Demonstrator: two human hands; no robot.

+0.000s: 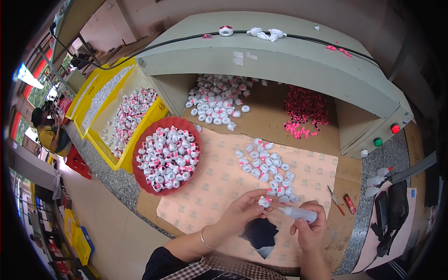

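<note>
My left hand (242, 210) pinches a small white cap with a pink part (264, 201) just above the patterned paper sheet (210, 186). My right hand (310, 228) grips a small translucent squeeze bottle (299, 213), its thin nozzle pointing left at the cap. Right behind my hands lies a cluster of several white caps (263, 163), some with pink inserts.
A red round bowl (186, 125) full of finished caps stands to the left, with yellow bins (135, 140) beyond it. Under the pale green shelf (280, 60) lie a pile of white caps (217, 100) and pink pieces (303, 112). A lighter (350, 204) and small tool lie to the right.
</note>
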